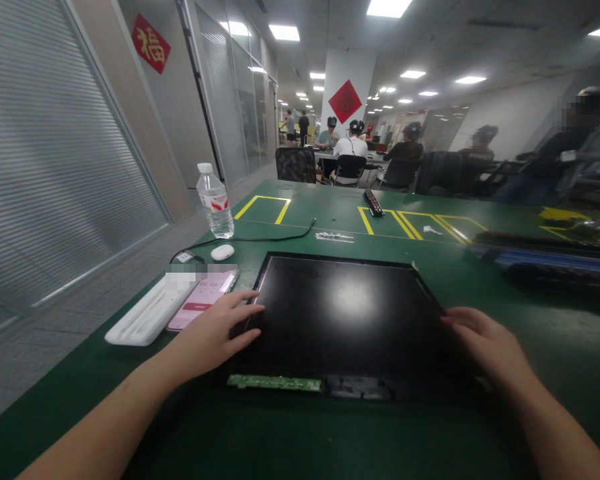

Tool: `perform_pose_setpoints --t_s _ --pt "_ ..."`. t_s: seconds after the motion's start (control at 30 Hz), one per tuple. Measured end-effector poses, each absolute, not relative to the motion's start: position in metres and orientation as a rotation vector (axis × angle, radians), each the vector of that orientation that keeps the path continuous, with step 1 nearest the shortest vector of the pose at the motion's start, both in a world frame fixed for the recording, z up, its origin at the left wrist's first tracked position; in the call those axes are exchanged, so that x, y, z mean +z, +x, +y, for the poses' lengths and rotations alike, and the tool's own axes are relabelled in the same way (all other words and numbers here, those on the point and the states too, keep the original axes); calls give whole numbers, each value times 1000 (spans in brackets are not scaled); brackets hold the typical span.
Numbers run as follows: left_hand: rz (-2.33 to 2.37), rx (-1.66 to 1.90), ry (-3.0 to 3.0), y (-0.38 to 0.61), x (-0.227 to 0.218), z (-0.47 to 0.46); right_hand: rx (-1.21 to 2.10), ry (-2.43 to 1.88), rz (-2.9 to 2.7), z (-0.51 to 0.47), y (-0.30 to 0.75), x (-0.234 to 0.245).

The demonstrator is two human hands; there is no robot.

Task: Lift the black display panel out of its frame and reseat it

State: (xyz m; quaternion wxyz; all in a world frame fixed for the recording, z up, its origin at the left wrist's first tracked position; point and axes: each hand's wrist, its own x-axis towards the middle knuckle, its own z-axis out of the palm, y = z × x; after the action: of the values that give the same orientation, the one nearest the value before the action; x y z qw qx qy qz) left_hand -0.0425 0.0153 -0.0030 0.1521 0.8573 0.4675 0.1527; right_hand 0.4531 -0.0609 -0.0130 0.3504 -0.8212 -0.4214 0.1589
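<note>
A black screen panel (345,313) lies flat on the green table (300,433) in front of me. A green circuit strip (274,383) runs along its near edge. My left hand (215,333) rests open on the panel's left edge, fingers stretched onto the glass. My right hand (485,343) lies at the panel's right edge, fingers curved over it.
Left of the panel lie a phone (203,300) with a pink screen, a white tray (140,320), a white mouse-like object (223,252), a cable (260,239) and a water bottle (215,203). Dark and blue parts (550,260) sit at right. Several people sit at far tables.
</note>
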Motion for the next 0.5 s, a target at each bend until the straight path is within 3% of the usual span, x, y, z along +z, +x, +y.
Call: perform_pose_setpoints --t_s 0.5 --pt "1556 233 2455 -30 -6 15 433 -2077 -1091 -60 453 -16"
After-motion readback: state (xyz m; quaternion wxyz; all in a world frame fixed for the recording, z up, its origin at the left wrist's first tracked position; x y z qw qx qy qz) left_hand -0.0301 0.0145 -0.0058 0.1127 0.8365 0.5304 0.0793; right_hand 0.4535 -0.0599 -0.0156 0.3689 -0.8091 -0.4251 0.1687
